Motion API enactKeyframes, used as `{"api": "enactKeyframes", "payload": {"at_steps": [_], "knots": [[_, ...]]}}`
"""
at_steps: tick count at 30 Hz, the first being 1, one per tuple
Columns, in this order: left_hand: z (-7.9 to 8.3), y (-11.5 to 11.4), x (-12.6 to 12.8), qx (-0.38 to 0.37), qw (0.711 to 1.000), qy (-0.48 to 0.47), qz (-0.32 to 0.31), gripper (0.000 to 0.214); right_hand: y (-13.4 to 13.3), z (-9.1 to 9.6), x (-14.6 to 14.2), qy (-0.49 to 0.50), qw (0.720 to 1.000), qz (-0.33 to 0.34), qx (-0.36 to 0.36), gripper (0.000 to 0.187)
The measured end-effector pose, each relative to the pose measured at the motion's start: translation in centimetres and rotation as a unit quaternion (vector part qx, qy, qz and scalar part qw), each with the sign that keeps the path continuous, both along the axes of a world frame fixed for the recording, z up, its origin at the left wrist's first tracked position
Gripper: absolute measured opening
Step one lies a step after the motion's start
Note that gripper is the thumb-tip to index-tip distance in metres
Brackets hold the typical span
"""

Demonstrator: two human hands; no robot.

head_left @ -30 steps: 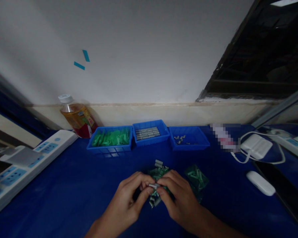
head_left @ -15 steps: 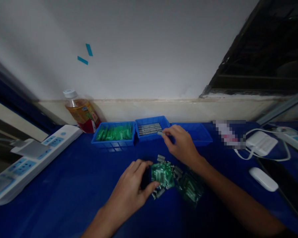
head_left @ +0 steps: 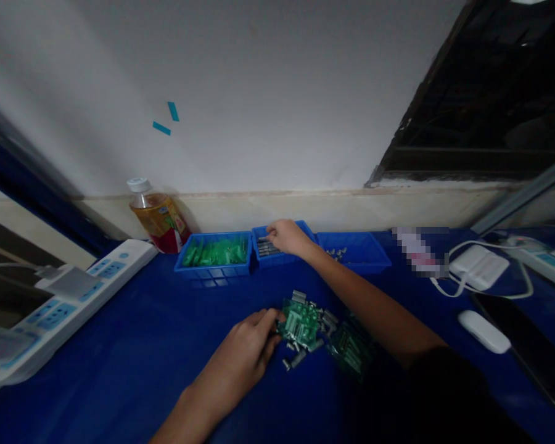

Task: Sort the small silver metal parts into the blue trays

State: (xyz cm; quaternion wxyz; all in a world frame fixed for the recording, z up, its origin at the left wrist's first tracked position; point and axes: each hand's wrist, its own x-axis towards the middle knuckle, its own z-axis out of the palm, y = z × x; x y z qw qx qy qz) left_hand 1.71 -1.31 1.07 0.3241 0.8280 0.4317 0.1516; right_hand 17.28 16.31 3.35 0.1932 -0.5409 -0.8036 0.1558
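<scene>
My right hand (head_left: 290, 237) reaches into the middle blue bin (head_left: 277, 261), its thumb and fingertips pinched on a small metal rod (head_left: 263, 239). More metal rods (head_left: 267, 248) lie lined up in that bin under the fingers. Lower down, my left hand (head_left: 250, 345) is closed at the left edge of a clear green plastic bag (head_left: 300, 325); what its fingertips pinch is hidden. Loose metal pieces (head_left: 298, 357) are scattered around this bag. A second, darker green bag (head_left: 351, 348) lies partly in shadow beneath my right forearm.
On the left stands a blue bin (head_left: 213, 271) of green packets, beside a drink bottle (head_left: 160, 216). The right bin (head_left: 370, 256) holds a few small metal pieces. Power strip (head_left: 74, 302) at left; white case (head_left: 484, 331), phone (head_left: 527, 351) and charger (head_left: 480, 266) at right.
My right hand has moved left and forward, from the bin's right edge to over its rods. My left hand's spread thumb and fingers have closed beside the bag. The view has shifted slightly.
</scene>
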Motion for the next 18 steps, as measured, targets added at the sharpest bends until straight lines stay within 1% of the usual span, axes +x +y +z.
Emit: {"api": "enactKeyframes", "payload": {"at_steps": [3,5,7,10,13,15,18], "knots": [[0.5,0.2,-0.7,-0.027,1.000,-0.006,-0.010,0.017,-1.6,0.8,0.5,0.080,0.996,0.009,0.023,0.028],[0.7,0.4,-1.2,-0.031,0.999,0.008,-0.028,0.018,-3.8,1.2,1.4,0.123,0.991,0.013,0.055,0.025],[0.7,0.5,-1.6,-0.023,0.998,0.027,-0.044,0.017,-6.7,1.2,2.5,0.142,0.986,0.023,0.084,0.019],[0.5,0.7,-1.8,-0.021,0.998,0.041,-0.045,0.016,-11.5,0.5,3.8,0.140,0.982,0.053,0.110,0.013],[0.8,0.9,-1.7,-0.020,0.999,0.016,-0.033,0.013,-15.8,-0.8,4.4,0.127,0.980,0.091,0.122,0.013],[1.4,0.9,-1.5,-0.023,0.999,-0.021,-0.015,0.012,-17.8,-1.6,4.4,0.115,0.980,0.093,0.131,0.015],[2.4,0.8,-1.0,-0.050,0.995,-0.084,0.009,0.020,-19.4,-2.3,3.9,0.087,0.979,0.106,0.150,0.018]]}}
